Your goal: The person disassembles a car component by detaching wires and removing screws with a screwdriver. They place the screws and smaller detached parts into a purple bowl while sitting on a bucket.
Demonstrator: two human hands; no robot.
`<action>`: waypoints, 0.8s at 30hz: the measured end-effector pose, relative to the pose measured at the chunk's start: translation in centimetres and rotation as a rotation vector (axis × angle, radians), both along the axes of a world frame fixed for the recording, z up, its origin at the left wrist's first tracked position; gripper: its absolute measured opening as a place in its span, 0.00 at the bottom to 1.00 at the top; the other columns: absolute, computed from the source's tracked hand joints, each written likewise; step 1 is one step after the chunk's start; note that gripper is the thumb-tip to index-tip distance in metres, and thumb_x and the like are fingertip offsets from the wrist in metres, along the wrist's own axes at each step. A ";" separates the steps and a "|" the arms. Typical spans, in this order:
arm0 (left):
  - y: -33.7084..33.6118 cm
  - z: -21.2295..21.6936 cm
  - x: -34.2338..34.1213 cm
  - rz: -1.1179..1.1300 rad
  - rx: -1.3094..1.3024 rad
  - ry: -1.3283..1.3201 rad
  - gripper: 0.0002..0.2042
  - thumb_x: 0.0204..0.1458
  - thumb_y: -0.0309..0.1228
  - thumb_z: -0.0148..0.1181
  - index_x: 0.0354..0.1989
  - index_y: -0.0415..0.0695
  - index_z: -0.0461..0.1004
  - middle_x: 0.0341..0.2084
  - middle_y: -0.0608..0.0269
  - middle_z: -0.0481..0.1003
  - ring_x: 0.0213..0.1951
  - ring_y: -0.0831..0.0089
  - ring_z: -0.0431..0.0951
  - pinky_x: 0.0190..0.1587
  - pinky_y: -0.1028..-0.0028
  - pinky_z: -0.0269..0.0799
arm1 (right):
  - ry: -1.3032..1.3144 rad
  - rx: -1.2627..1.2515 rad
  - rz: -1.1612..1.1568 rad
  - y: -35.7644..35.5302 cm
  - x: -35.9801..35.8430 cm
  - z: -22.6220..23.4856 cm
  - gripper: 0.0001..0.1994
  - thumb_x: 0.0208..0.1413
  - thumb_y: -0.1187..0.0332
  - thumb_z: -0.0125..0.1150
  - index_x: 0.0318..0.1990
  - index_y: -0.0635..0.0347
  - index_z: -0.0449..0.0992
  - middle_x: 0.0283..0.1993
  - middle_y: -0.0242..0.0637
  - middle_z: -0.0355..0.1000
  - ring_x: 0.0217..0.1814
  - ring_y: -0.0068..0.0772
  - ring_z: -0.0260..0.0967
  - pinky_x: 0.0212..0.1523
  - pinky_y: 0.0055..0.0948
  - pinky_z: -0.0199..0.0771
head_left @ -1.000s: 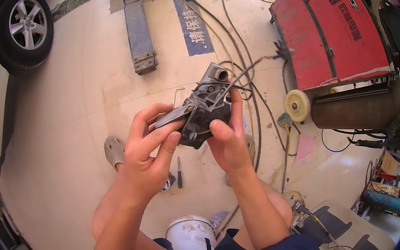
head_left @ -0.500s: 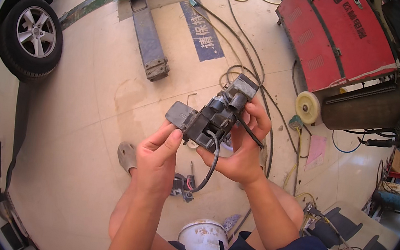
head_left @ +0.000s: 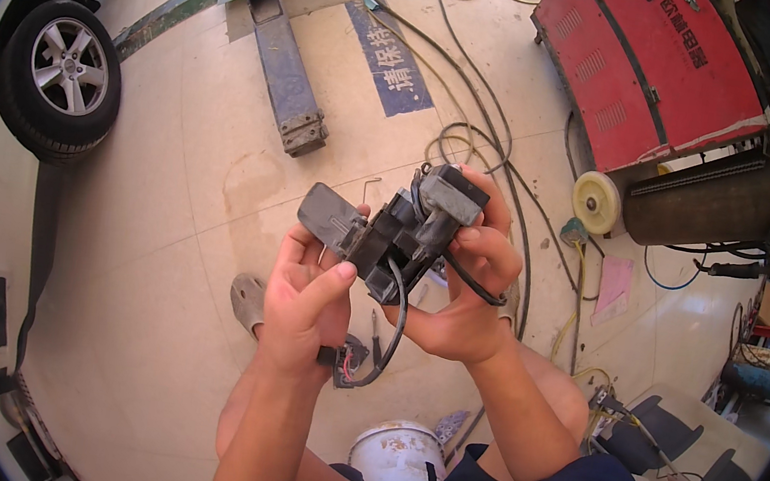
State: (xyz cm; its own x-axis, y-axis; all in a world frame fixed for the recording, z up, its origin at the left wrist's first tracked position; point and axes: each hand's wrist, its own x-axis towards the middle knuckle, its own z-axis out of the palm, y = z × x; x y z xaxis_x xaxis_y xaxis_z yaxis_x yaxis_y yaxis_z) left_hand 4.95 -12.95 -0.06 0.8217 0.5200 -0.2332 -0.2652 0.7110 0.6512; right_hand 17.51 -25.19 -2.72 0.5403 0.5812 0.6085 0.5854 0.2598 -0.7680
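Between my two hands is a dusty black plastic car part with a flat grey flap on its left end and a blocky housing at its upper right. My left hand pinches it at the flap, thumb toward me. My right hand wraps round the right side, fingers behind the housing and thumb under the lower edge. A black cable loops down from the part to a dark connector piece with red wires, hanging beside my left wrist. A short black lead sticks out to the right.
A car wheel stands at the left. A blue steel lift arm lies ahead. Cables coil across the floor toward a red machine. A white bucket sits between my legs, and a bent metal rod lies on the floor.
The part has turned in my hands, so its upper-right housing sits lower and shows more of its face. The flap has swung upward to the left. The connector has shifted left.
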 end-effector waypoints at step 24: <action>-0.4 -0.9 0.1 0.031 0.506 -0.042 0.29 0.61 0.14 0.54 0.66 0.49 0.52 0.67 0.45 0.61 0.67 0.60 0.64 0.70 0.55 0.60 | 0.054 0.070 0.001 0.0 -0.3 0.3 0.43 0.42 0.78 0.77 0.59 0.40 0.50 0.75 0.62 0.42 0.75 0.59 0.54 0.67 0.48 0.70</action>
State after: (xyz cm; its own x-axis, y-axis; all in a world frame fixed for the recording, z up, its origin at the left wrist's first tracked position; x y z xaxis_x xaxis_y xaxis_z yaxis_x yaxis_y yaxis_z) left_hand 5.01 -13.37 -0.97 0.8076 0.5833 0.0872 -0.3147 0.3011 0.9002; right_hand 17.26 -25.14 -2.47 0.5727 0.5391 0.6176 0.5435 0.3144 -0.7783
